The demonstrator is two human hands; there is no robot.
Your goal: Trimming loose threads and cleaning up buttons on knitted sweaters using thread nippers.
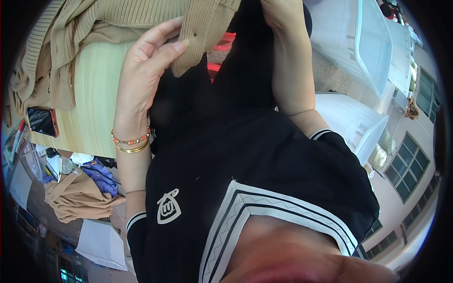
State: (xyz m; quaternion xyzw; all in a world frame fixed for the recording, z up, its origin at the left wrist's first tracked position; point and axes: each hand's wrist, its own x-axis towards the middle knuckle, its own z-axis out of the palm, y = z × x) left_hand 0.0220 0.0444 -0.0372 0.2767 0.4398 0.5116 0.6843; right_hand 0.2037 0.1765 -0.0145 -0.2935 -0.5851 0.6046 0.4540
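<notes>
My left hand (147,59), with bracelets on its wrist, is closed on the edge of a tan ribbed knit band (204,35). The thumb lies on top and the fingers go behind the band. A small dark spot shows on the knit beside the thumb tip. At the top edge is my right hand (282,12); its fingers are cut off by the frame, so what they do is hidden. More of the tan ribbed knit garment (127,16) lies in folds to the left of my hands. Whether it joins the band cannot be made out.
A pale wooden table (96,89) bears the knit folds and a phone (42,121) near its edge. Large translucent plastic bins (375,52) stand at the right. A heap of tan knitwear (78,195) lies lower left. Something red (225,42) shows between my legs.
</notes>
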